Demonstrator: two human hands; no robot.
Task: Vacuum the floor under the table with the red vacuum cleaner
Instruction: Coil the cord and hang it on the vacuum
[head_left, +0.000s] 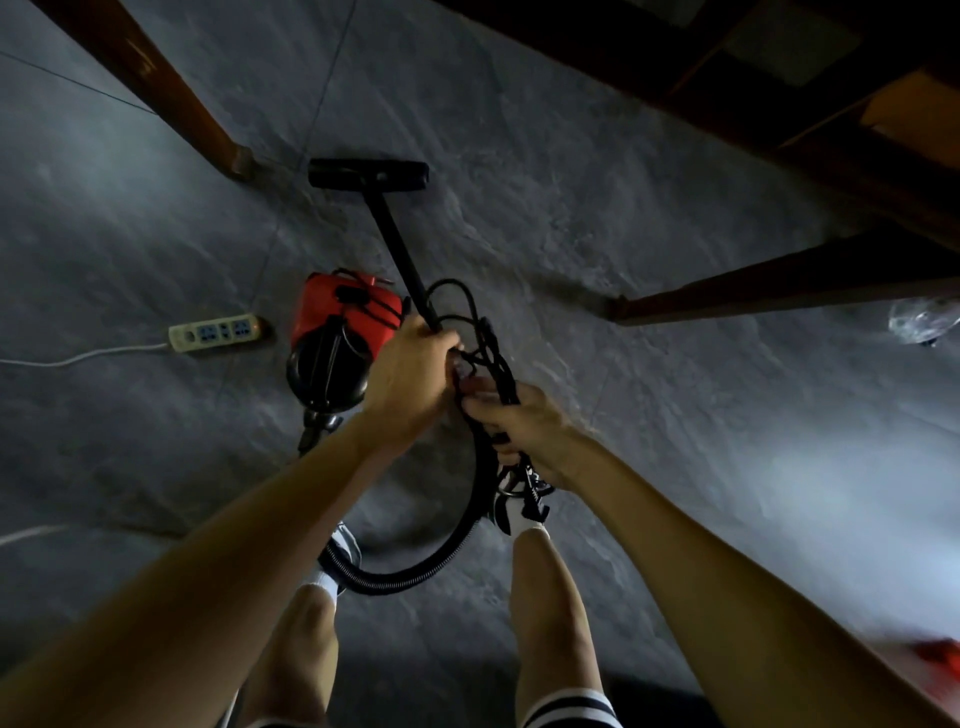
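The red vacuum cleaner stands on the grey floor just left of centre, its black end toward me. Its black wand slopes away to a black floor nozzle lying on the tiles. My left hand is closed around the wand's upper end. My right hand grips a bundle of black power cord looped beside the wand. The ribbed black hose curves down in a loop between my feet.
Two brown wooden table legs slope in from the upper left and the right, with the dark table frame at top right. A beige power strip with a white cable lies left of the vacuum. A clear plastic item sits at far right.
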